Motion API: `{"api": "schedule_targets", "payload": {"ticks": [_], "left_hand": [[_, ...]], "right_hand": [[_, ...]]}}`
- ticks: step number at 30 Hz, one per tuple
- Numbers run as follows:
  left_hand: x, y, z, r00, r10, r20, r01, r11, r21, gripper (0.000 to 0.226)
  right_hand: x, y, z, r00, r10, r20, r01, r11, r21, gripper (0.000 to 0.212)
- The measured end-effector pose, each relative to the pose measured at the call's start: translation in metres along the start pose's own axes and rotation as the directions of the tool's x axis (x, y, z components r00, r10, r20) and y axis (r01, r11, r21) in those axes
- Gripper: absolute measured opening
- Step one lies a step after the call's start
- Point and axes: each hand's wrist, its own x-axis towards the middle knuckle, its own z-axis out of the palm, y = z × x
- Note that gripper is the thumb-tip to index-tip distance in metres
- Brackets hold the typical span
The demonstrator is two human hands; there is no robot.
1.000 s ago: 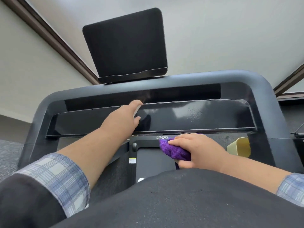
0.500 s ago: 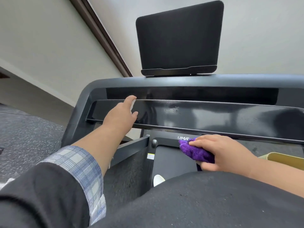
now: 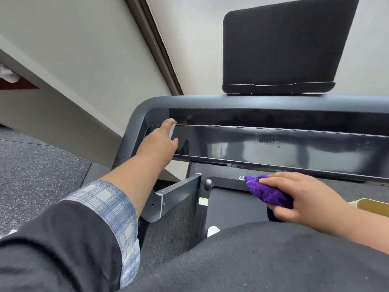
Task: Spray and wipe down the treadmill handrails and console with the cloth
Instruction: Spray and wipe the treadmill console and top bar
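Observation:
The treadmill's glossy black console panel [image 3: 273, 144] runs across the middle of the view, with fine droplets on its right half. A dark grey handrail frame [image 3: 134, 131] curves round its left end. My left hand [image 3: 160, 144] reaches to the panel's left end and grips a small white object [image 3: 172, 130], apparently a spray bottle; the hand hides most of it. My right hand [image 3: 305, 197] holds a bunched purple cloth [image 3: 267, 192] just below the panel, over the front of the belt deck.
A black tablet holder [image 3: 284, 45] stands on top of the console. A yellowish container [image 3: 372, 205] shows at the right edge. Below lie the black belt [image 3: 231, 205], a grey side strut [image 3: 174, 194] and speckled grey floor [image 3: 42, 169]. A pale wall rises behind.
My left hand has slid left along the panel from near its middle to its left end, and the view has turned left with it. The right hand and cloth stay put.

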Motion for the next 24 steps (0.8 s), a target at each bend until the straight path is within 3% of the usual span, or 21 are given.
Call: {"api": "schedule_targets", "payload": {"ticks": [8,24], "left_hand": [[0.013,-0.043,0.002,0.993,0.107,0.055,-0.105,0.994,-0.027,0.041],[0.021,-0.067,-0.006,0.978,0.196,0.07,-0.185,0.973,-0.135,0.045]], "right_hand": [[0.047,-0.057,0.023,0.993,0.082,-0.084,-0.082,0.997,0.012,0.056],[0.109,-0.124,0.045,0.988,0.133,-0.078,-0.13,0.991,0.041,0.057]]}}
